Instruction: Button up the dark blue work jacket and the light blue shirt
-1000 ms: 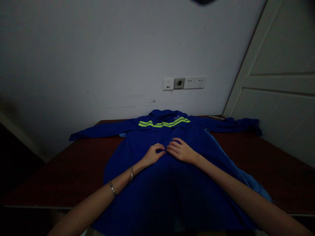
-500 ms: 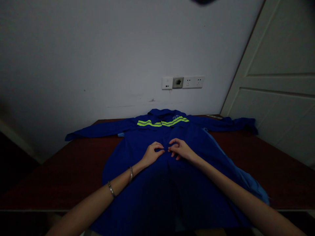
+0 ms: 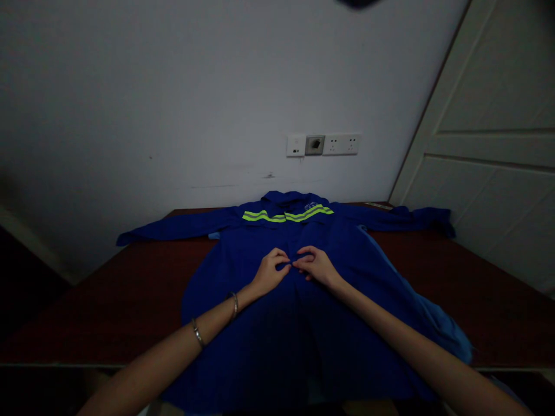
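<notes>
A blue work jacket (image 3: 243,271) with yellow-green reflective bands across its chest lies front up, its collar toward the wall and both sleeves spread sideways. My left hand (image 3: 272,270) pinches the front placket near the middle, thumb and forefinger almost together. Right beside it, my right hand (image 3: 315,266) also pinches the front edge, its fingertips nearly touching the left ones. Any button between the fingers is too small and dark to make out. Below the hands the front edges part in a dark slit.
The jacket rests on a dark red-brown table (image 3: 143,289) against a pale wall (image 3: 151,104). Sockets and switches (image 3: 323,145) sit on the wall above the collar. A white panelled door (image 3: 489,173) stands at the right. Light blue cloth (image 3: 442,323) shows from under the jacket's right side.
My right hand has moved slightly left, its fingertips closing in beside the left hand. The left hand stays almost in place on the placket.
</notes>
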The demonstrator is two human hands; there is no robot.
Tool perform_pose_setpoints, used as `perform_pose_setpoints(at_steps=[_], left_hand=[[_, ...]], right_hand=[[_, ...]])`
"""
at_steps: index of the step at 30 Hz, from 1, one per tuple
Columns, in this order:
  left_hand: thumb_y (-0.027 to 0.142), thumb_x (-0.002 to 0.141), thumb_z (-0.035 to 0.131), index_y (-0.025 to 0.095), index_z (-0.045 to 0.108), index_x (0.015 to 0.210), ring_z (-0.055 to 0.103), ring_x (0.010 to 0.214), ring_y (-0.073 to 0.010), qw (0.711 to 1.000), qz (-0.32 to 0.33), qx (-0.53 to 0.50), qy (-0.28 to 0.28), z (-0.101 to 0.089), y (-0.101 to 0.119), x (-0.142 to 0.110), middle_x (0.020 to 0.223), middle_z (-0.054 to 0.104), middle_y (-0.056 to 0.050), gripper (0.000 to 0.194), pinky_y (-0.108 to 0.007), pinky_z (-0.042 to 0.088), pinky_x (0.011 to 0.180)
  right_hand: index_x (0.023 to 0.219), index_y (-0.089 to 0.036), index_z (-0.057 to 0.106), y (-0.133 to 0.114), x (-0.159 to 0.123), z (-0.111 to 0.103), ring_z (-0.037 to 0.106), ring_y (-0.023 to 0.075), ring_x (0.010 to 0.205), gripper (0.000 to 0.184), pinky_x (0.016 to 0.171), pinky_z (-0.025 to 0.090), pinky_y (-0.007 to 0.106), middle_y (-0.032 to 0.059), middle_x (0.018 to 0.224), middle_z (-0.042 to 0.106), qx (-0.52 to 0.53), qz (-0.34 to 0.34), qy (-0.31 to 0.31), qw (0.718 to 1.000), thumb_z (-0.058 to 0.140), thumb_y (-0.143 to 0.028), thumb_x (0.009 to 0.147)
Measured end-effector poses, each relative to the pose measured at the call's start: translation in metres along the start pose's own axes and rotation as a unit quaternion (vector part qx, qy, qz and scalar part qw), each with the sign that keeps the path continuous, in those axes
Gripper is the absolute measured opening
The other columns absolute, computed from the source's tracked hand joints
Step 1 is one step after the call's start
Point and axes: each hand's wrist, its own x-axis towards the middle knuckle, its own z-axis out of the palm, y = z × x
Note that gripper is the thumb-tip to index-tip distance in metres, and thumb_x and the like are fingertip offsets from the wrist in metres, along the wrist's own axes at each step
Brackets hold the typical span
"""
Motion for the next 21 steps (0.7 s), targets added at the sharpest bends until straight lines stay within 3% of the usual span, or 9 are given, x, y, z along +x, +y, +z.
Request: perform_pose_setpoints(at_steps=[6,13,21], left_hand=[[0.016,0.076,0.051,0.016,0.066,0.085,0.054,0.086,-0.0155,1.0,0.011,0.005,0.006,-0.001,0.004,-0.001,0.09,0.058,-0.006,0.018,-0.029,0.043,0.079],[0.019,0.08,0.048,0.016,0.067,0.085,0.053,0.084,-0.0154,1.0,0.019,0.009,-0.009,-0.002,0.007,-0.001,0.088,0.058,-0.007,0.02,-0.029,0.043,0.077],[0.02,0.082,0.046,0.016,0.067,0.083,0.053,0.085,-0.0161,0.999,0.022,0.028,-0.021,-0.001,0.005,-0.001,0.09,0.058,-0.007,0.022,-0.03,0.041,0.079]], right_hand=[[0.088,-0.014,0.05,-0.005,0.003,-0.001,0.051,0.0061,0.043,0.032,0.033,0.04,0.014,-0.0029,0.06,0.061,0.009,0.035,0.007,0.999,0.066,-0.009,0.06],[0.087,-0.014,0.051,-0.006,0.003,0.001,0.048,0.0049,0.04,0.032,0.031,0.038,0.013,-0.0033,0.057,0.06,0.018,0.039,0.013,0.999,0.069,-0.013,0.061],[0.087,-0.012,0.054,-0.013,-0.002,0.001,0.05,0.0065,0.042,0.033,0.031,0.041,0.016,-0.0018,0.059,0.059,0.026,0.096,0.019,0.995,0.07,-0.009,0.059]])
